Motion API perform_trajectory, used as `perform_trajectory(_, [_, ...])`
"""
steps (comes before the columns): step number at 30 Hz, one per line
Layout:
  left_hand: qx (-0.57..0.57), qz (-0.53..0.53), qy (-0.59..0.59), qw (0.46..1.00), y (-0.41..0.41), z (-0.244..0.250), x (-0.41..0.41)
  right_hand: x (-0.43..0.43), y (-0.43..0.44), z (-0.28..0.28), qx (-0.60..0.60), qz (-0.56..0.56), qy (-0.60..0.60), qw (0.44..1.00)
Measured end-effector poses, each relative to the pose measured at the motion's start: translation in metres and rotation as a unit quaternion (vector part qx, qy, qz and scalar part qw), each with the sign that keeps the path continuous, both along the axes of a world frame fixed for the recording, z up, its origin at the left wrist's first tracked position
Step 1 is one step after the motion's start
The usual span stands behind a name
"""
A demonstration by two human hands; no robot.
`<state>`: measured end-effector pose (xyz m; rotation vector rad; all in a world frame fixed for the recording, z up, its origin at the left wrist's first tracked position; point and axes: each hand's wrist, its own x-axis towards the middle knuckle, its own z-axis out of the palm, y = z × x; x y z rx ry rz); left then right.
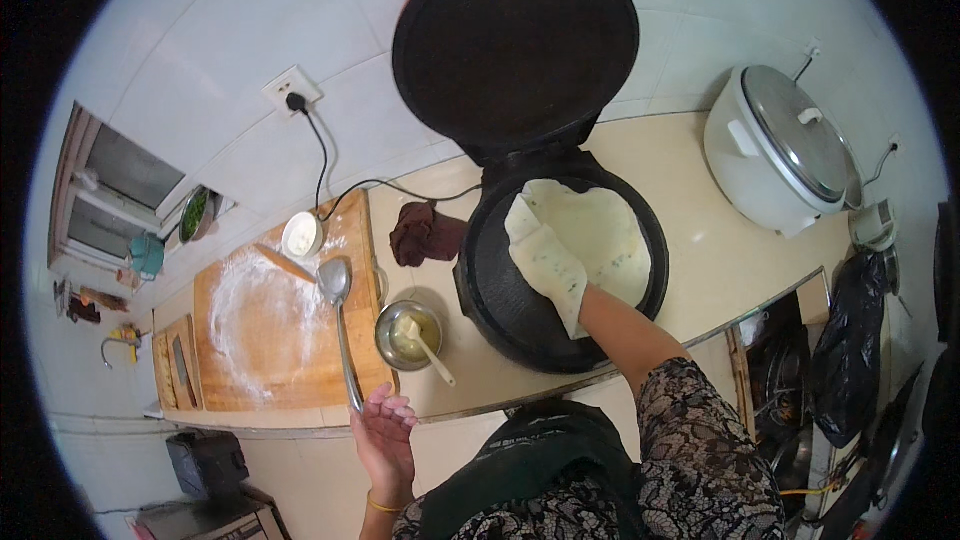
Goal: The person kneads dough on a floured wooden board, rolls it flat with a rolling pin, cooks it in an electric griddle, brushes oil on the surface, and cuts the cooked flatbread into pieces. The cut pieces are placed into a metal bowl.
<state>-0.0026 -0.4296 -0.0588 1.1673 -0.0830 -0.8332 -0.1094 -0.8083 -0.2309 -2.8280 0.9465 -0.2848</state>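
A thin round of raw dough (611,232) with green flecks lies on the black lower plate of an electric griddle (499,292), its left part folded over. My right forearm (626,330) reaches in over the griddle's front rim. The folded flap drapes over my right hand and hides it, so its grip cannot be seen. My left hand (384,427) is at the counter's front edge, palm up, fingers apart, holding nothing. The handle end of a metal turner (335,281) comes close to its thumb; whether they touch is unclear. The griddle's round lid (517,45) stands raised.
Left of the griddle are a metal bowl (405,322) with yellowish liquid and a brush, and a dark cloth (426,232). A floured wooden board (262,360) bears a rolling pin (283,262) and a white bowl (302,234). A rice cooker (757,157) stands right; a cord (367,184) runs behind.
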Motion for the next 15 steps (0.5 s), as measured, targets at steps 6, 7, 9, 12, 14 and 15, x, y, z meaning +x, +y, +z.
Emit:
perform_trajectory(6, [-0.016, 0.033, -0.002, 0.999, 0.047, -0.006, 0.005, 0.012, 0.014, -0.032, -0.102, 0.056, 0.042, 0.992])
perform_trajectory(7, [-0.020, 0.046, -0.006, 0.999, 0.052, -0.004, 0.006, 0.015, 0.014, -0.035, -0.116, 0.059, 0.061, 0.990])
perform_trajectory(9, [-0.025, 0.078, -0.013, 0.997, 0.061, 0.002, 0.005, 0.022, 0.016, -0.035, -0.115, 0.062, 0.087, 0.988])
perform_trajectory(12, [-0.012, 0.128, -0.036, 0.991, 0.067, 0.011, 0.001, 0.035, 0.017, -0.022, -0.069, 0.049, 0.137, 0.987])
perform_trajectory(14, [-0.023, 0.138, -0.047, 0.989, 0.063, 0.017, -0.007, 0.035, 0.020, -0.011, -0.033, 0.049, 0.064, 0.996])
perform_trajectory(15, [-0.010, 0.161, -0.037, 0.986, 0.059, 0.020, -0.012, 0.032, 0.021, -0.006, -0.012, 0.049, 0.037, 0.998])
